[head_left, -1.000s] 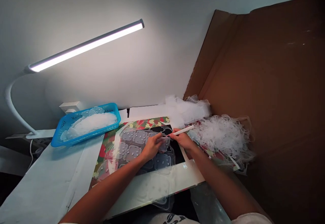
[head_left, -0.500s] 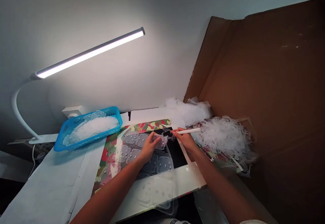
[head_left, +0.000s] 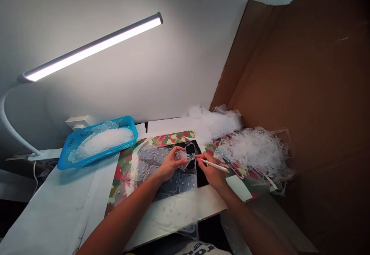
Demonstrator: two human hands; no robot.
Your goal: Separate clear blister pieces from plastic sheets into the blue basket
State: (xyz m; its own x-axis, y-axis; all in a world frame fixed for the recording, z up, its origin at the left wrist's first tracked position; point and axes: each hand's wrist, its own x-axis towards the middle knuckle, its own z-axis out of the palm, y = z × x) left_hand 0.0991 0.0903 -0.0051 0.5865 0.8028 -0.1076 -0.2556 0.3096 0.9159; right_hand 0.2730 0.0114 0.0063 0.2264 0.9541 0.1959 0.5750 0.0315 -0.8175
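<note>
Pinched between the fingers of my left hand (head_left: 169, 166) is a small translucent plastic piece (head_left: 181, 158) with rounded corners. My right hand (head_left: 213, 174) grips a slim white pen-like tool (head_left: 214, 165), its working end close to the held piece; the tip is too small to make out. Beneath both hands lies a clear plastic sheet (head_left: 167, 185) with rows of rounded, dotted shapes. Near the fingers the sheet has cut-out openings, with the dark surface (head_left: 190, 148) showing through. The sheet hangs over the front edge of the board (head_left: 211, 199).
A blue basket (head_left: 96, 160) of translucent pieces stands at the left. Right of my hands are a tangled heap of clear scraps (head_left: 257, 153) and a pinkish cutter-like tool (head_left: 235, 169). A lit lamp (head_left: 95, 49) hangs above; a cardboard panel (head_left: 295, 78) borders the right side.
The white tool has turned from nearly level to sloping down toward the right. My left fingers have spread around the plastic piece. The whole view has shifted slightly.
</note>
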